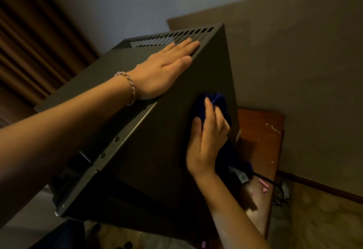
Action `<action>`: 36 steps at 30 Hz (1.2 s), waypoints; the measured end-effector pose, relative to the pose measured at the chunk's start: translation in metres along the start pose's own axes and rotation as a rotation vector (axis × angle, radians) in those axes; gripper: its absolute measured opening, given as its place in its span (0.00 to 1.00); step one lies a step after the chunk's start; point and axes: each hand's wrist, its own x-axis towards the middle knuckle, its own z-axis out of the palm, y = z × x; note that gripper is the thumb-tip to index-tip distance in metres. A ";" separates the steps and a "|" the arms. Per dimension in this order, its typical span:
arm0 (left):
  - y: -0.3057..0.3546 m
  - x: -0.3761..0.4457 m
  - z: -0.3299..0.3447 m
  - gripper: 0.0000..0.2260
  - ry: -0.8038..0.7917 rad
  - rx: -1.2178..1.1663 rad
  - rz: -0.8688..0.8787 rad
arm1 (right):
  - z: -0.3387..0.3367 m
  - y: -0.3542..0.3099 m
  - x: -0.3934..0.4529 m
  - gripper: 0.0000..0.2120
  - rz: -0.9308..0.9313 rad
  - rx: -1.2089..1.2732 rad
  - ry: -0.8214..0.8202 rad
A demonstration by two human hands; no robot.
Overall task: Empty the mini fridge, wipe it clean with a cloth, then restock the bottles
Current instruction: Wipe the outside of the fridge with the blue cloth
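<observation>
Head view: we saw one dim, tilted frame.
Left hand [163,69]: we laid it flat, fingers straight, on the top of the mini fridge [157,150], fingertips reaching the vent slots [167,39].
Bracelet [128,85]: it sat on that wrist.
Right hand [208,140]: our grip was curled round the cloth [218,101], pressing it to the fridge's side panel.
Cloth: dark blue, bunched under and beyond our fingers, trailing down behind the wrist.
Worktop [261,130]: reddish wood, just beyond the grip, carrying the fridge.
Curtain [29,42]: brown, far left of both hands.
</observation>
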 end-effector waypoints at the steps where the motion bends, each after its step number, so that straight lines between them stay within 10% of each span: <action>1: 0.000 -0.001 0.000 0.27 0.001 -0.001 -0.002 | -0.001 -0.012 0.002 0.24 -0.034 0.013 0.009; 14: 0.002 0.001 0.000 0.28 -0.009 -0.016 -0.026 | 0.016 0.028 0.100 0.28 -0.191 0.062 0.108; 36: 0.000 0.001 -0.001 0.27 -0.005 0.011 -0.003 | 0.020 0.189 0.023 0.23 0.798 0.017 -0.206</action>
